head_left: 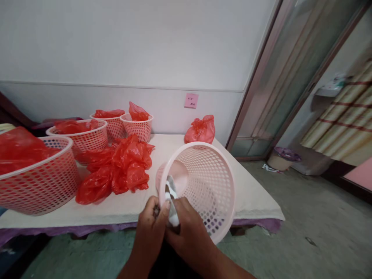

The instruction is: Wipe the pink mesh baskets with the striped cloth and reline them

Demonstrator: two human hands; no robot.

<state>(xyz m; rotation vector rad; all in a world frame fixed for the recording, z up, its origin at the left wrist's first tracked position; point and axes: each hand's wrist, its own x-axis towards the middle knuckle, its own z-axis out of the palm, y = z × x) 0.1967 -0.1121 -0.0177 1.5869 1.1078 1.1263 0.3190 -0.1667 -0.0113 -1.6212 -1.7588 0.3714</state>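
A pale pink plastic basket (pixel 229 182) with perforated walls is tipped on its side at the table's front edge, its opening facing me. My left hand (pixel 148 226) is closed on the near left part of its rim, fingers curled to the outside and thumb over the edge. A white and grey cloth (pixel 172 205) lies along the inside of that rim. My right hand (pixel 193 226) reaches into the opening and is closed on the cloth, close beside my left thumb. The right fingertips are partly hidden.
Red plastic bags (pixel 128 162) lie heaped left of the basket. Several pink baskets with red bags, one large basket (pixel 37 190) among them, stand further left. A filled red bag (pixel 200 130) sits at the back, below a pink note (pixel 191 100). A bin (pixel 280 159) stands on the floor at right.
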